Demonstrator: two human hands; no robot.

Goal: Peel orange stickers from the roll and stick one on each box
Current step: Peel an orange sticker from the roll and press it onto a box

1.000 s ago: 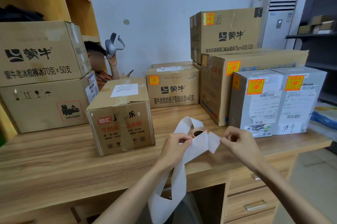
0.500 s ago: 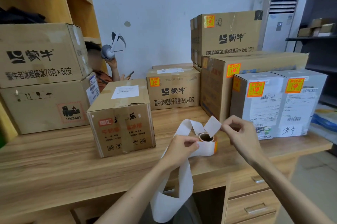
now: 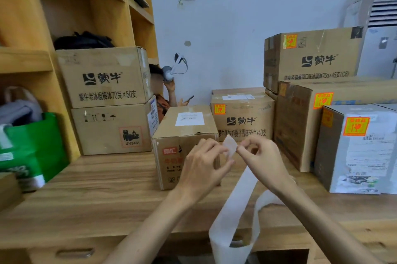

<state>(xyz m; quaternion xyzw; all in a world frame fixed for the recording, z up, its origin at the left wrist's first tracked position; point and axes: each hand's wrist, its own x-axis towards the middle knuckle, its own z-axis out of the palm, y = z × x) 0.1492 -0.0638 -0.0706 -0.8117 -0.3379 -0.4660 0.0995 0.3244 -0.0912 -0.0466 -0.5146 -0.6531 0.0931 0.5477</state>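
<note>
Sticker strip (image 3: 237, 199) was pinched at its top end, left hand (image 3: 204, 162) and right hand (image 3: 261, 159) each in a narrow fingertip grip on it; the rest hung looped past the surface (image 3: 96, 188) edge. Brown box (image 3: 184, 126) stood just behind the hands.

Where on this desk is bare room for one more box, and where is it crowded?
Free: the front-left of the desk, between the green bag, the stacked boxes and the middle box. Crowded: the right, where packed boxes stand behind the left hand and right hand pinching the paper strip.
</note>
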